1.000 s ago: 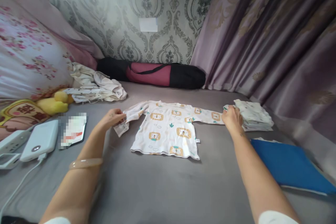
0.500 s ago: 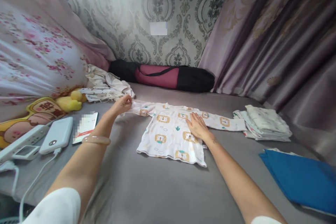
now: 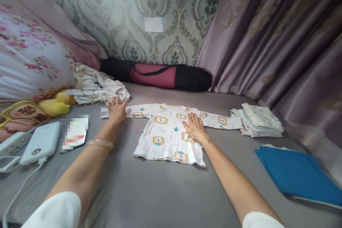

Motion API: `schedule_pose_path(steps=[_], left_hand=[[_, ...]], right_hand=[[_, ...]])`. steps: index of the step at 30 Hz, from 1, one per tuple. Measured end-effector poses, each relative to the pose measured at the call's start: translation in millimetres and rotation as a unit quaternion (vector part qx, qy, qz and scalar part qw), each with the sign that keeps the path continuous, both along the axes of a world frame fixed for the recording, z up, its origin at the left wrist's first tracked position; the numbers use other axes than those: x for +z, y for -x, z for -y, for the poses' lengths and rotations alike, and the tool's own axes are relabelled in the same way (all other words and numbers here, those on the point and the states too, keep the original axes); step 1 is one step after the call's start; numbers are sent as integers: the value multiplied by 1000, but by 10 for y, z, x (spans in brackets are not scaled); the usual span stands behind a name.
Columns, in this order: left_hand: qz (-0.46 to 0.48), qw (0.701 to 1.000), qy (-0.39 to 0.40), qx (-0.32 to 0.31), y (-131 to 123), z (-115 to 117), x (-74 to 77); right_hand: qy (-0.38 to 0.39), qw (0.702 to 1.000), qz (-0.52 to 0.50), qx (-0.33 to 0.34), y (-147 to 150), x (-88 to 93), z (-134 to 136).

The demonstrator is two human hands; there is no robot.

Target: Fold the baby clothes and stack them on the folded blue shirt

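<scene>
A small white long-sleeved shirt printed with yellow lions and green leaves lies spread on the grey bed sheet, both sleeves stretched out sideways. My left hand rests with fingers apart on the left sleeve, covering part of it near the cuff. On the upper right of the shirt's chest, my right hand lies flat with its fingers stretched out. The right sleeve reaches out to the edge of a stack of folded clothes.
Crumpled clothes lie beyond my left hand. A black and maroon long bag lies along the wall. At left are a phone, a white power bank, a power strip and a yellow plush toy. Blue folded fabric lies at right.
My left hand has opened from a closed grip at the left cuff and now lies on the sleeve, with the cuff showing beyond it. My right hand stays on the chest. The view has shifted slightly.
</scene>
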State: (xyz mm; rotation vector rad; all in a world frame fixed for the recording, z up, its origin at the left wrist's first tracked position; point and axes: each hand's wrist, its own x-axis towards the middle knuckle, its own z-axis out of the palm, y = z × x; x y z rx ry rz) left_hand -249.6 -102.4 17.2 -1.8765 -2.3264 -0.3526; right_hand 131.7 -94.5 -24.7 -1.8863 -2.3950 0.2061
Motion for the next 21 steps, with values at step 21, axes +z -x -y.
schedule_pose_path(steps=[21], left_hand=[[367, 897, 247, -25, -876, 1145, 75]], right_hand=[[125, 977, -97, -142, -590, 449, 1190]])
